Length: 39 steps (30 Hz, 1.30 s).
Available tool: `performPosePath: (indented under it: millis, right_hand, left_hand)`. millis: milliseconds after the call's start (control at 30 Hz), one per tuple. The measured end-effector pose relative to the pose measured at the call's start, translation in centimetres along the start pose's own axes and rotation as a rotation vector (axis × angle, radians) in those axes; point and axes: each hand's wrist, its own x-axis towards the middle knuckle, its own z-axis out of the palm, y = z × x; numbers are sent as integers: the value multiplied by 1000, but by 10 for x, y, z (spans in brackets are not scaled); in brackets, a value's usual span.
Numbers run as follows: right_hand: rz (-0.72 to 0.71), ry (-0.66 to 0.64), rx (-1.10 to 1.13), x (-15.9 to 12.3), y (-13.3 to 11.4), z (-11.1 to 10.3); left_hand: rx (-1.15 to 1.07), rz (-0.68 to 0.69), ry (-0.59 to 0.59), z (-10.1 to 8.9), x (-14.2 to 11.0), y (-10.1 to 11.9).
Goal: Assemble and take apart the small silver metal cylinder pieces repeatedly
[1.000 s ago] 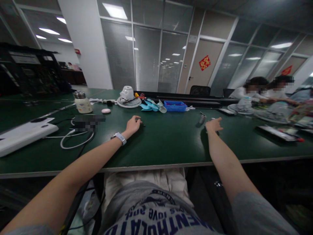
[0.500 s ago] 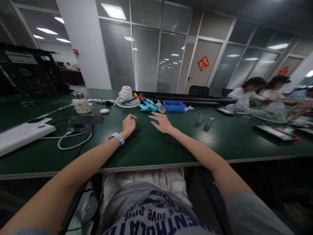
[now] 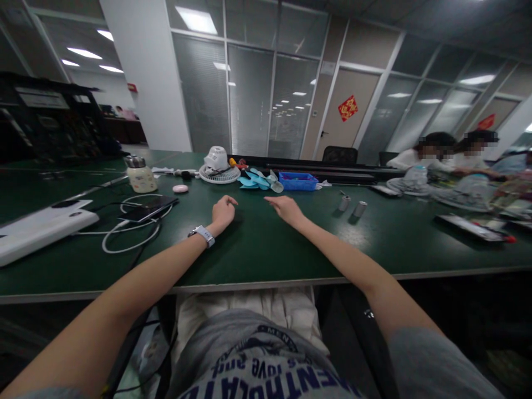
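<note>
My left hand [image 3: 224,213], with a watch [image 3: 202,235] at its wrist, is held over the green table with its fingers curled inward. Whatever it holds, if anything, is hidden. My right hand [image 3: 287,209] faces it across a gap, thumb and fingers drawn together in a pinch toward the left; anything between the fingertips is too small to make out. Beyond the hands lie blue fan blades [image 3: 258,179] and a blue basket [image 3: 297,181]. A white fan part with a round grille [image 3: 219,174] stands behind my left hand.
Two small metal cylinders [image 3: 359,209] stand right of my right hand. At left are a patterned bottle [image 3: 142,178], a pink round object [image 3: 180,189], a dark phone-like slab [image 3: 149,210] with a white cable and a white device [image 3: 45,224]. Two people [image 3: 436,152] work at far right.
My right hand's spread fingers have closed together, and it has shifted slightly right. A tiny dark thing seen between the hands on the table is no longer visible. My left hand stays curled.
</note>
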Motion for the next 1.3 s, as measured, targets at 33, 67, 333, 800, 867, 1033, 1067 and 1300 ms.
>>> performPosePath:
  millis: [33, 67, 333, 800, 867, 1033, 1067, 1300]
  right_hand:
    - [82, 64, -81, -5, 18, -17]
    - [195, 151, -157, -11, 38, -35]
    - [865, 566, -350, -107, 161, -136]
    - [867, 484, -284, -128, 192, -119]
    - [872, 473, -289, -128, 194, -118]
    - [951, 434, -298, -126, 195, -118]
    - [979, 422, -303, -126, 195, -117]
    - [819, 380, -590, -117, 183, -104]
  left_hand:
    - [0, 2, -5, 0, 0, 0]
    - [0, 2, -8, 0, 0, -1]
    - [16, -3, -29, 2, 3, -4]
    - [40, -1, -55, 0, -1, 3]
    - [44, 0, -54, 0, 0, 2]
    - [40, -7, -60, 2, 2, 0]
    - [40, -8, -64, 2, 2, 0]
    - [44, 7, -80, 0, 0, 2]
